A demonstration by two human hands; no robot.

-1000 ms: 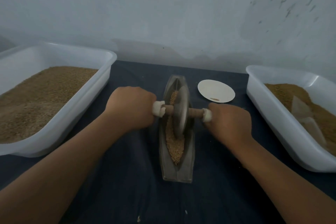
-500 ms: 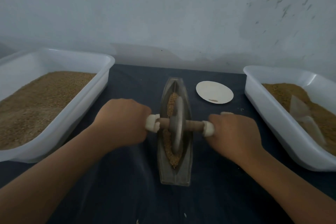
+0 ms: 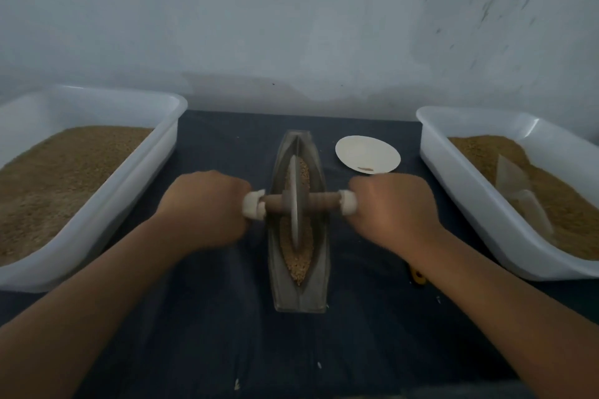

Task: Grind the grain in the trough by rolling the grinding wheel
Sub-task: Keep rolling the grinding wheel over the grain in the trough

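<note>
Grinding wheel [image 3: 295,204] stands upright on the grain [image 3: 296,264] in the trough [image 3: 275,285], frame centre. Left hand [image 3: 204,207] and right hand [image 3: 395,207] each grip one padded end of the axle [image 3: 319,201] (probably heavy and rigid; hold both ends level).

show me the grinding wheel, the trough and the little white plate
grinding wheel [image 3: 295,178], head view, upper face of the disc
trough [image 3: 299,300], head view, near end wall
white plate [image 3: 368,154], head view, bare middle
</note>
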